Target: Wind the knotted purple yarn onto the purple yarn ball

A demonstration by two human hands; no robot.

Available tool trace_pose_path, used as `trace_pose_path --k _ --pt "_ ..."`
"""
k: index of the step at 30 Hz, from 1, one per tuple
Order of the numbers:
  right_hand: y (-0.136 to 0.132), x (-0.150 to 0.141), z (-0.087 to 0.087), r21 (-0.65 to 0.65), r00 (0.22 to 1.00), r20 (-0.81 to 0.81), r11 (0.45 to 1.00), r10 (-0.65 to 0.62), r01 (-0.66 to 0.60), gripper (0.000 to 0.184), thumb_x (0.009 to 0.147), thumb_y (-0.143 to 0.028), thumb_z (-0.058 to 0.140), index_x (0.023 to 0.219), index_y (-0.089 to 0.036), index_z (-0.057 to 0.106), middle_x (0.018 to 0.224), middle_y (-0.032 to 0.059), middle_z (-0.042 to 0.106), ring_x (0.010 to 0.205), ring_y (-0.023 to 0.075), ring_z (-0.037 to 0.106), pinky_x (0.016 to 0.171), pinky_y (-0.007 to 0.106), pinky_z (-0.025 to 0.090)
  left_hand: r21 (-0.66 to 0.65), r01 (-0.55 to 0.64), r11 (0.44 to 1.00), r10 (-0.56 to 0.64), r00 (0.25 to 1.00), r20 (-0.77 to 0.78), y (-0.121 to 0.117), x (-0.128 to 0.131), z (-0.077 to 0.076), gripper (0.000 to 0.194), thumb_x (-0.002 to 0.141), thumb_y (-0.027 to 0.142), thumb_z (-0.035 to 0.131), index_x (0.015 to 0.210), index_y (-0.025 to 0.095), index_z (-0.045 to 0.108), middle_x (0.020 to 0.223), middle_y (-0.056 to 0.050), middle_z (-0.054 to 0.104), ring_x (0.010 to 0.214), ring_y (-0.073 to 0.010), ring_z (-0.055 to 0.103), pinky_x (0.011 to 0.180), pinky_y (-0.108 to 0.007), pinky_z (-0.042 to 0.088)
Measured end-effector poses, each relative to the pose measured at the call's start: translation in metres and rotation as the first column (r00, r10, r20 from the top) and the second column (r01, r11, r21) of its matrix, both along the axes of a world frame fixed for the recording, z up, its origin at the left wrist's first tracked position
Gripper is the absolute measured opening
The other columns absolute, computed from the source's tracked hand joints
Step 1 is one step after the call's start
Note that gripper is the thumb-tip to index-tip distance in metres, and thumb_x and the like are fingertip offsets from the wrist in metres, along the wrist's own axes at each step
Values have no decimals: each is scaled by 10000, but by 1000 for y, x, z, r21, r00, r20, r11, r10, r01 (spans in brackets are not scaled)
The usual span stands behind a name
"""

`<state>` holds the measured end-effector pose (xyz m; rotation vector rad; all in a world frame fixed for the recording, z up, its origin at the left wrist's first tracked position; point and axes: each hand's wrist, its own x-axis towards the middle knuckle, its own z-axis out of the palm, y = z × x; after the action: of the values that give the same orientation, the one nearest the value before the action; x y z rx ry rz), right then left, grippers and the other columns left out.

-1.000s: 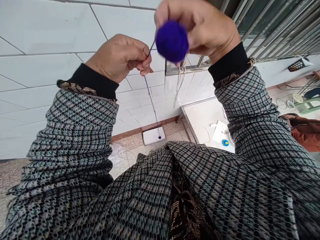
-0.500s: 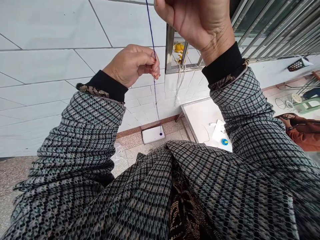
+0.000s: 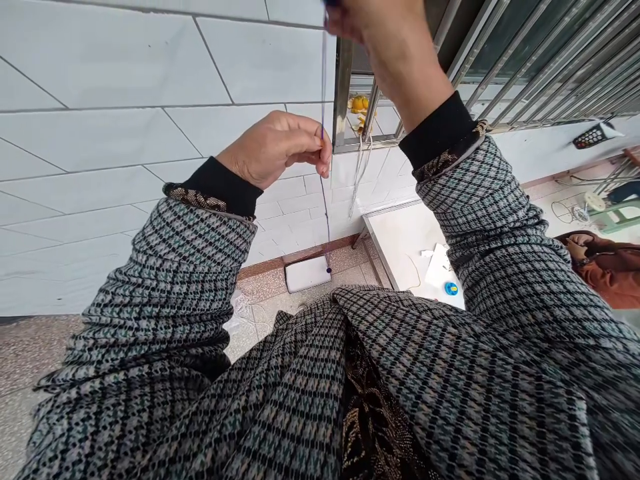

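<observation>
My left hand (image 3: 283, 148) is closed in a pinch on a thin dark purple thread (image 3: 325, 200), in front of the white tiled wall. Below the fingers the thread hangs down, with small knots along it, to a small dark blue ball (image 3: 329, 270) low in the view. Above the pinch it runs nearly straight up to my right hand (image 3: 387, 40). That hand is raised at the top edge, slightly blurred, its fingers curled and partly cut off. Something dark blue shows at its fingertips, too cropped to name.
Metal window bars (image 3: 525, 60) stand at upper right, with orange peel (image 3: 359, 105) behind them and white cords (image 3: 361, 167) hanging below. A white table (image 3: 395, 233) holds papers and a blue round object (image 3: 451, 288). A white rectangular object (image 3: 305, 275) lies below. Another person (image 3: 600, 267) is at right.
My right hand has turned and moved up and left, partly out of view. My left hand sits slightly lower and to the right, still pinching the thread, which now hangs further right.
</observation>
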<state>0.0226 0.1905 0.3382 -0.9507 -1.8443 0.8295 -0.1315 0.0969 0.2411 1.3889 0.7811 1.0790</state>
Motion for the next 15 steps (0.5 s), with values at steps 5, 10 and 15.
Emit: trace_pose_path --k 5,10,15 --pt "-8 31 0 -184 343 886 917 311 -355 418 865 -217 795 1242 -80 677 1054 34 673 1003 146 633 921 258 537 53 -18 998 18 1000 10 -4 -11 6 239 732 225 724 529 178 606 592 -54 467 570 -215 554 778 -499 540" --pt "-20 55 -4 -481 470 163 486 867 -729 633 720 -427 940 1101 -104 552 1021 -14 675 860 83 661 916 245 606 17 48 999 -48 999 -5 4 -22 -5 201 714 239 706 554 164 611 584 -35 473 563 -178 551 842 -511 558" --pt "-20 39 6 -485 620 128 594 774 -642 524 932 -512 764 1130 -149 442 1210 43 648 1010 148 722 896 309 658 -21 30 999 -29 998 59 12 -19 -26 186 720 302 744 610 168 675 574 -38 513 556 -166 551 866 -481 583"
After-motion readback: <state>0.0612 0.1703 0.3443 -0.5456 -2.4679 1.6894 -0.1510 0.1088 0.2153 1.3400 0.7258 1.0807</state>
